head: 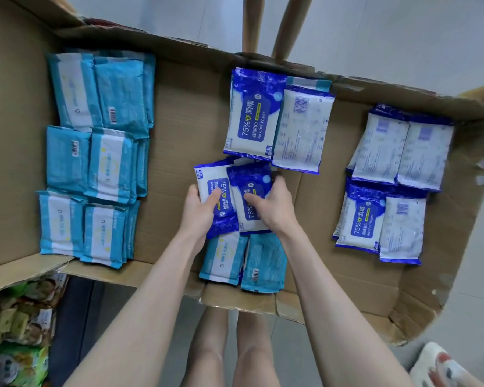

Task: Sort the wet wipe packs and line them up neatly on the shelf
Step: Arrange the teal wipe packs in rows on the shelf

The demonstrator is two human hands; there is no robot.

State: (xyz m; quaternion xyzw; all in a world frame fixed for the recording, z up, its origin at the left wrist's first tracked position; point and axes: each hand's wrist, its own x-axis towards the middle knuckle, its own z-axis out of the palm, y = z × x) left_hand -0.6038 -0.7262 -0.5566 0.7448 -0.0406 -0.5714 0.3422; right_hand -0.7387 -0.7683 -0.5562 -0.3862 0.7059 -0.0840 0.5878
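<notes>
The flattened cardboard box (pixel 179 101) serves as the work surface. Teal wipe stacks (pixel 95 157) fill its left side. The far alcohol wipe pair (pixel 252 115) lies flat at centre.

Just near of that pair are two held packs, long axes near-to-far and slightly tilted. The left alcohol wipe pack (pixel 207 180) reads far-to-near. The right alcohol wipe pack (pixel 253 191) overlaps it and reads the opposite way.

The left hand (pixel 199 213) clamps the left pack's left edge and the right hand (pixel 277 210) the right pack's right edge, each thumb on a label.

Probable next step: separate the packs sideways and reverse the left one.
</notes>
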